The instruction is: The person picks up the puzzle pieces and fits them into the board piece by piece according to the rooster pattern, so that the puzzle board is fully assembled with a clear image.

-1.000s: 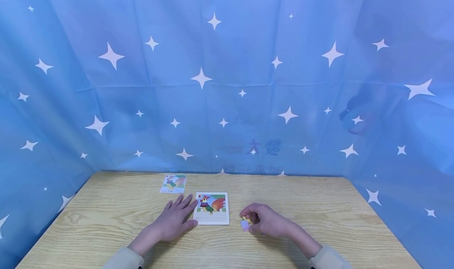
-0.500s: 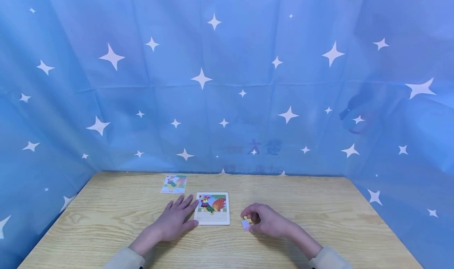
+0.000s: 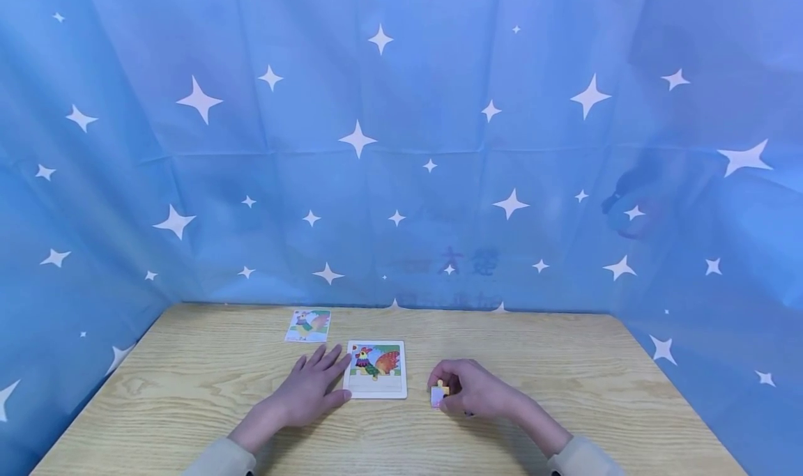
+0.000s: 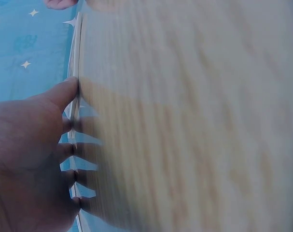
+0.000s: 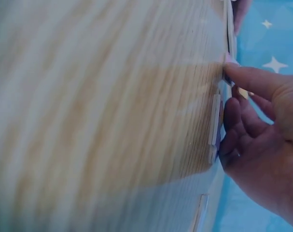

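Your right hand [image 3: 475, 390] turns its pinched jigsaw piece [image 3: 438, 396] straighter; your spread left hand [image 3: 306, 392] touches the part-filled puzzle tray [image 3: 376, 388], lower centre.

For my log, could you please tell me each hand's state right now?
Left hand: open, at the puzzle tray's edge.
Right hand: closed, holding a puzzle piece.

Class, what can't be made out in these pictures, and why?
Head view: the puzzle piece, partly covered by the right hand.
Head view: fine details of the card, too small.
Head view: the sleeves, cut off by the bottom edge.
Left wrist view: the near tabletop, blurred.
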Demonstrator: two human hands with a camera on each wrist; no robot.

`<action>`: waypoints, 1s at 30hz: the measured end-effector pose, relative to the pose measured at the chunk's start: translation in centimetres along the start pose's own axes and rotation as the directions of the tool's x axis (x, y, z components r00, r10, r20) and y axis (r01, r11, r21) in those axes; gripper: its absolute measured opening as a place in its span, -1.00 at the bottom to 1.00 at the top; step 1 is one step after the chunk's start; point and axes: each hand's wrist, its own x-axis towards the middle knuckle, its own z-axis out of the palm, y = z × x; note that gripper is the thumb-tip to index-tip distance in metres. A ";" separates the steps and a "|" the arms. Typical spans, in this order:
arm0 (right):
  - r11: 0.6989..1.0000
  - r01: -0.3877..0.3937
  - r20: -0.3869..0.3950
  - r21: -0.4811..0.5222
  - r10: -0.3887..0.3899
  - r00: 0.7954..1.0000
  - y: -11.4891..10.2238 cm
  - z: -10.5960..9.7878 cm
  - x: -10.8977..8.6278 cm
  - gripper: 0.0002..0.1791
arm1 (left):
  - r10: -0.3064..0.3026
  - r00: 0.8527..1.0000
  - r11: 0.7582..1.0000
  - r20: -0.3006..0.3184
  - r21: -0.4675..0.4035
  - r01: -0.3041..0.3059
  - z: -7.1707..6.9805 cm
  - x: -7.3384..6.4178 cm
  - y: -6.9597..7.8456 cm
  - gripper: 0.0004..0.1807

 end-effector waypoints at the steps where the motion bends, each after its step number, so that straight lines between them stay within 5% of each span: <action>1: 1.000 -0.004 0.000 0.002 0.004 1.000 0.0 0.0 0.0 -0.82 | 0.001 1.000 1.000 -0.001 0.002 -0.001 0.0 0.0 0.0 -0.28; 7: 0.999 0.032 -0.002 0.016 -0.032 1.000 -0.2 -0.1 0.4 -0.94 | 0.004 1.000 1.000 -0.004 0.013 -0.004 0.0 0.0 0.0 -0.28; 30: 0.989 0.123 0.016 -0.076 -0.122 0.992 -3.6 1.8 4.9 -0.72 | 0.004 1.000 1.000 0.006 0.020 -0.004 0.1 0.1 -0.2 -0.28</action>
